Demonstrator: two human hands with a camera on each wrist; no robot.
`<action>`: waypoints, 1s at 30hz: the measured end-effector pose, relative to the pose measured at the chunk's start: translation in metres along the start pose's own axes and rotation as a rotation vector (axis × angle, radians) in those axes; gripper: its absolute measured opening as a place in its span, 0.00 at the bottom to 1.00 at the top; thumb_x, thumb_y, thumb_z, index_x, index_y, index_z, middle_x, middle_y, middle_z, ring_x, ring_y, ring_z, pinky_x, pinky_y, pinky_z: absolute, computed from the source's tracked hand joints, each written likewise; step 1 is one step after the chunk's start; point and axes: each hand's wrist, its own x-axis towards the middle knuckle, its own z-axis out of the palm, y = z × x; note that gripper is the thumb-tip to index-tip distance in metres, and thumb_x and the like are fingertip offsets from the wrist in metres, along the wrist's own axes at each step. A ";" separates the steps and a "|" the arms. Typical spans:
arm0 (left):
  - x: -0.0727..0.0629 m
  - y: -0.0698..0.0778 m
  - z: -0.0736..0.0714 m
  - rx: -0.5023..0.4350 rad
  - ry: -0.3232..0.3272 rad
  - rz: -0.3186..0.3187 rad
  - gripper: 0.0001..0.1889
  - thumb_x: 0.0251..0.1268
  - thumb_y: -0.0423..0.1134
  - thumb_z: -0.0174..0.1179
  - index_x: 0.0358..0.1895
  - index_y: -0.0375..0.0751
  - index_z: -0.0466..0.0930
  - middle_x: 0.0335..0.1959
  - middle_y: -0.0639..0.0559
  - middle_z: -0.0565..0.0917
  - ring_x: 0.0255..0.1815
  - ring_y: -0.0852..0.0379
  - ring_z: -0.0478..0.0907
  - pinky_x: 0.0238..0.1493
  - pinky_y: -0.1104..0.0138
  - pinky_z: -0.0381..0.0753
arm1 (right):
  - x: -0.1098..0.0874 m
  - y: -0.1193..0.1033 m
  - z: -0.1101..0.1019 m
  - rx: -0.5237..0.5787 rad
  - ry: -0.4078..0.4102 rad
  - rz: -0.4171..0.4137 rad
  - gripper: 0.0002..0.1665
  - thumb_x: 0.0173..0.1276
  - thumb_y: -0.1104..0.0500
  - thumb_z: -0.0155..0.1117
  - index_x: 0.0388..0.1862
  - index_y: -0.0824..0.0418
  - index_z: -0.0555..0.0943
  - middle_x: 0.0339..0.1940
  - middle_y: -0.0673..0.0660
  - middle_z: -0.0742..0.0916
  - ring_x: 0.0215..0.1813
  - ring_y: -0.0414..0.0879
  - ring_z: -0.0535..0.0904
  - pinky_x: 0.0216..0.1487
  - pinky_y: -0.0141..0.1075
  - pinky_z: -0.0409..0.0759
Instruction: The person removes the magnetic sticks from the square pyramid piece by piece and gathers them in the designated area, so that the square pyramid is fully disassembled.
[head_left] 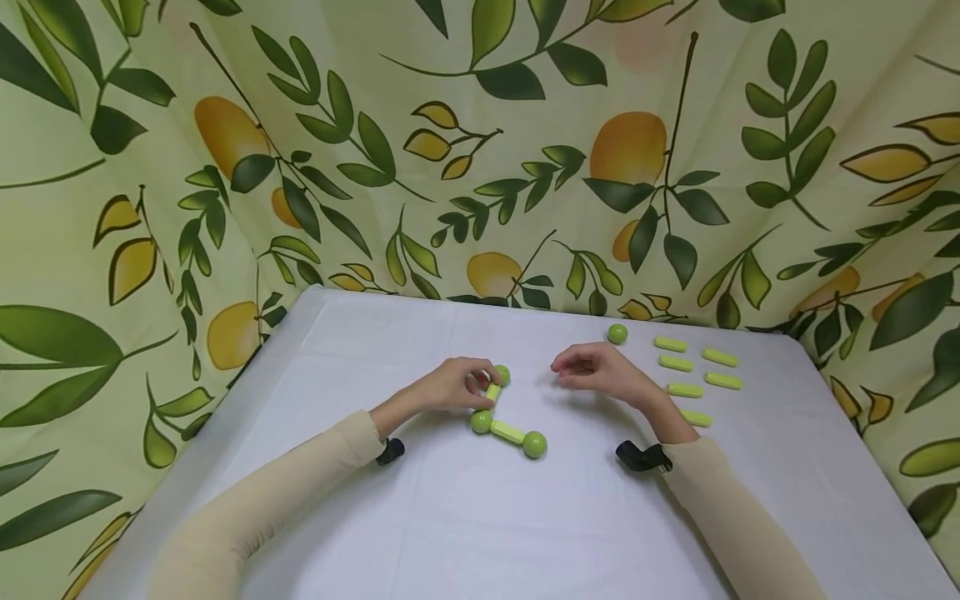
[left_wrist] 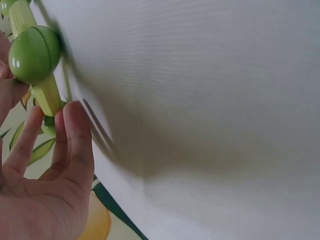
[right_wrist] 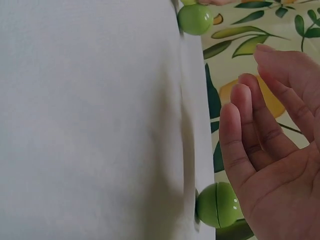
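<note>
A joined chain of green balls and light green rods lies on the white table, bent at its middle ball (head_left: 482, 422). My left hand (head_left: 454, 384) pinches the chain's far rod (head_left: 492, 393), which runs from that ball to the far ball (head_left: 502, 374). The second rod (head_left: 507, 432) leads to the near end ball (head_left: 535, 444). In the left wrist view, the thumb lies close by a ball (left_wrist: 35, 55) and the fingertips touch the rod (left_wrist: 47, 95). Right of the chain, my right hand (head_left: 606, 371) hovers with loosely bent fingers (right_wrist: 232, 125), holding nothing.
One loose green ball (head_left: 617, 333) sits near the table's back edge. Several light green rods (head_left: 676, 363) lie spread at the back right, partly behind the right wrist. A patterned curtain (head_left: 450, 167) surrounds the white table (head_left: 465, 533).
</note>
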 end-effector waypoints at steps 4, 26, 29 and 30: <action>0.005 0.003 0.001 -0.029 -0.027 -0.026 0.17 0.61 0.29 0.72 0.52 0.42 0.83 0.46 0.47 0.83 0.38 0.58 0.81 0.41 0.67 0.81 | 0.008 0.001 0.005 0.024 -0.012 0.002 0.16 0.65 0.70 0.73 0.50 0.74 0.83 0.46 0.69 0.86 0.46 0.54 0.83 0.48 0.34 0.81; 0.019 -0.011 -0.005 -0.109 0.000 0.057 0.11 0.62 0.21 0.66 0.46 0.34 0.84 0.44 0.48 0.86 0.50 0.50 0.83 0.54 0.63 0.80 | 0.051 0.010 0.041 0.008 -0.093 0.018 0.21 0.58 0.71 0.78 0.51 0.69 0.85 0.46 0.59 0.88 0.47 0.54 0.84 0.49 0.39 0.83; 0.019 -0.012 -0.005 -0.103 0.014 0.059 0.11 0.62 0.24 0.69 0.46 0.35 0.85 0.44 0.49 0.86 0.48 0.53 0.83 0.53 0.63 0.80 | 0.052 0.009 0.043 0.008 -0.096 0.027 0.21 0.58 0.71 0.78 0.51 0.69 0.85 0.46 0.58 0.88 0.47 0.53 0.83 0.48 0.38 0.83; 0.019 -0.013 -0.005 -0.098 0.019 0.057 0.11 0.61 0.25 0.70 0.46 0.35 0.85 0.43 0.50 0.86 0.47 0.54 0.83 0.53 0.63 0.81 | 0.053 0.009 0.044 0.004 -0.095 0.029 0.21 0.58 0.71 0.78 0.51 0.68 0.85 0.46 0.57 0.88 0.47 0.52 0.83 0.48 0.38 0.83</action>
